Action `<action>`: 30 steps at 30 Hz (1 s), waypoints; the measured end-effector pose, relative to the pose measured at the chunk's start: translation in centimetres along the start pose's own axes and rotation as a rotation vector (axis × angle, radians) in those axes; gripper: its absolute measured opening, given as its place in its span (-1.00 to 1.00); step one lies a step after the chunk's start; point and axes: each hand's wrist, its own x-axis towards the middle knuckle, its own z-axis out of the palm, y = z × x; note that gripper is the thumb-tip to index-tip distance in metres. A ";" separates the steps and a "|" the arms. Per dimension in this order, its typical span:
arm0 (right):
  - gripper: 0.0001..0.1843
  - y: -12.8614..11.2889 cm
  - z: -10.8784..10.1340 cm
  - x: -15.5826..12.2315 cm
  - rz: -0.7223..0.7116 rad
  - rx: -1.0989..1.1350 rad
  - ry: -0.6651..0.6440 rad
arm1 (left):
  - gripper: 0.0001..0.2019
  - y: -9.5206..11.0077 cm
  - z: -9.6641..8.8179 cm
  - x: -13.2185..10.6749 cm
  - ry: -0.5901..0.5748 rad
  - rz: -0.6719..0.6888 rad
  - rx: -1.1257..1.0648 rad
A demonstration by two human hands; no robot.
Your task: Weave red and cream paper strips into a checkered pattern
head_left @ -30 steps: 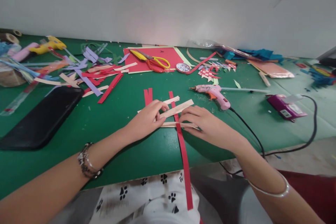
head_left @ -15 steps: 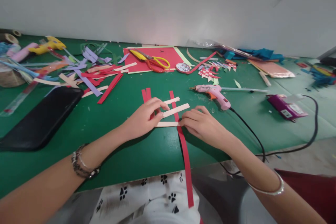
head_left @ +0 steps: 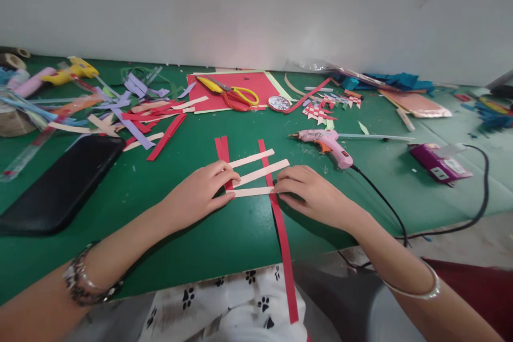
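Observation:
Three cream paper strips (head_left: pixel 256 173) lie across red paper strips on the table. A long red paper strip (head_left: pixel 285 246) runs under my right fingertips and hangs over the front edge. Two short red strips (head_left: pixel 222 147) stand side by side at the left, partly hidden by my left hand (head_left: pixel 202 188). My left thumb and fingers close round the strips' left ends, the thumb on the lowest cream strip. With fingers bent together, my right hand (head_left: pixel 310 189) pinches the crossing of the lowest cream strip and the long red strip.
A pink glue gun (head_left: pixel 328 144) with a black cord lies at the right, near a purple box (head_left: pixel 438 163). Scissors (head_left: pixel 230 91) rest on red paper (head_left: pixel 256 80) at the back. A black phone (head_left: pixel 66 181) and loose strips (head_left: pixel 148 112) are at the left.
My left hand has slid left and slightly down along the cream strips, uncovering more of them and the red strips. My right hand has stayed at the crossing.

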 end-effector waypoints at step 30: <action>-0.42 -2.5 -0.8 -1.3 0.024 0.069 -0.268 | -0.87 2.0 2.0 5.8 0.091 -0.071 -0.056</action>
